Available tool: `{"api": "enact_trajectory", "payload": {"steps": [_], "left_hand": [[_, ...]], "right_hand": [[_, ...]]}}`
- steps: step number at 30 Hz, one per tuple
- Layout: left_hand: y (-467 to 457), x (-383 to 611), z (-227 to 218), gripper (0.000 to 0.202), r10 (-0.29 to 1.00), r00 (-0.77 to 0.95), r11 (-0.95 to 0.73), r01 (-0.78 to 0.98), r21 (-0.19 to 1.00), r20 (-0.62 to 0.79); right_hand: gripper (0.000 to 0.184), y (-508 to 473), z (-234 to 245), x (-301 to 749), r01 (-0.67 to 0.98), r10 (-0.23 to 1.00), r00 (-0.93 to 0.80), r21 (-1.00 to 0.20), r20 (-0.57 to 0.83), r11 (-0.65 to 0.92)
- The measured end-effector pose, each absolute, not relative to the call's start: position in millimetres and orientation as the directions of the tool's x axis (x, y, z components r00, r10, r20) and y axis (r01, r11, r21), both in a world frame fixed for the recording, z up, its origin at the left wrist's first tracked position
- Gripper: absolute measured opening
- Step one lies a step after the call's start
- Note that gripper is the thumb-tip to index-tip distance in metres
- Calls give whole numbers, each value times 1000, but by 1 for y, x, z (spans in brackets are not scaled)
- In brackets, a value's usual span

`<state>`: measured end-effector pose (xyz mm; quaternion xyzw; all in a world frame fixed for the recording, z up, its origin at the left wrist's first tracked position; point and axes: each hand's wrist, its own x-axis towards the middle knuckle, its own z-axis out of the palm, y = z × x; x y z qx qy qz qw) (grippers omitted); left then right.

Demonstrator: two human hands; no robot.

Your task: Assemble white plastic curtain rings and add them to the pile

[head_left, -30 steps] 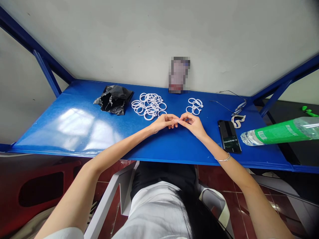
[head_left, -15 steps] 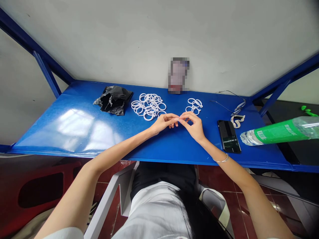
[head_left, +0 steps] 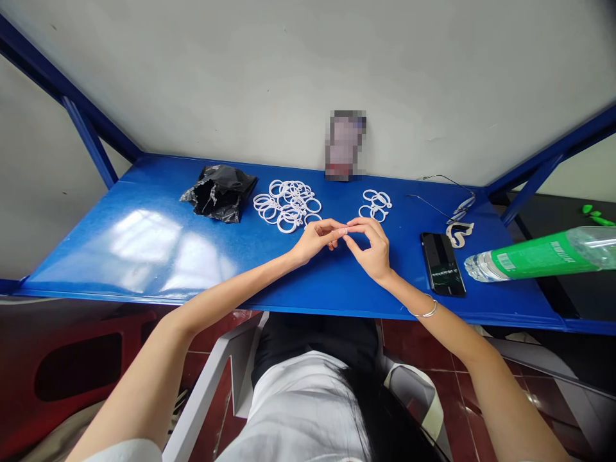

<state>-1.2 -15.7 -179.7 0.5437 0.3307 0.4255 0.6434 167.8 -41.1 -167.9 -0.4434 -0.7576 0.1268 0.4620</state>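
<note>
My left hand (head_left: 314, 241) is closed in a pinch, with a sliver of a small white ring (head_left: 345, 231) showing at the fingertips. Most of that piece is covered by fingers. My right hand (head_left: 370, 246) meets it from the other side, its bent index finger and thumb tips at the same piece. Just beyond my left hand lies a heap of white plastic curtain rings (head_left: 287, 226), each with a small eyelet. A smaller group of such rings (head_left: 377, 216) lies beyond my right hand.
On the blue table (head_left: 269, 282) are a crumpled black plastic bag (head_left: 231, 192), eyeglasses (head_left: 462, 208), a black phone (head_left: 443, 263), a white hair clip (head_left: 459, 235) and a green-labelled bottle (head_left: 543, 255). A blurred upright object (head_left: 344, 146) leans on the wall.
My right hand has shifted slightly left and its thumb has dropped a little away from the index finger. My left hand stays nearly still; both ring groups are unchanged.
</note>
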Motion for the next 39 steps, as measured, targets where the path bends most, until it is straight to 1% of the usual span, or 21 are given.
{"api": "enact_trajectory", "payload": {"steps": [6,9,12,17,21,24,29,36,39], "left_hand": [[-14,-5,-177,39,896,434,-37,-140,989,95],[-12,-7,-176,39,889,438,-96,-98,991,129],[-12,-7,-175,38,885,439,-126,-98,987,156],[-16,-7,-174,38,894,403,-197,-39,980,196],[-17,-6,-171,37,883,370,-304,-22,953,290],[-16,-6,-170,35,848,351,-425,6,905,396],[-15,-7,-171,30,769,322,-606,91,790,553],[-15,-7,-175,22,646,339,-757,168,632,684],[-16,-7,-175,20,608,350,-790,181,586,712]], "right_hand": [[5,-40,-168,168,586,728,-205,-513,654,627],[4,-40,-168,167,602,668,-211,-443,714,664],[8,-40,-168,166,591,601,-205,-392,772,705],[11,-40,-167,166,588,578,-208,-371,789,718],[11,-39,-167,167,581,584,-216,-378,782,721],[11,-39,-167,167,576,585,-222,-380,780,724],[12,-39,-167,168,576,578,-230,-369,783,729],[14,-37,-168,170,527,563,-269,-370,781,765],[15,-37,-169,171,510,572,-280,-385,771,769]]}}
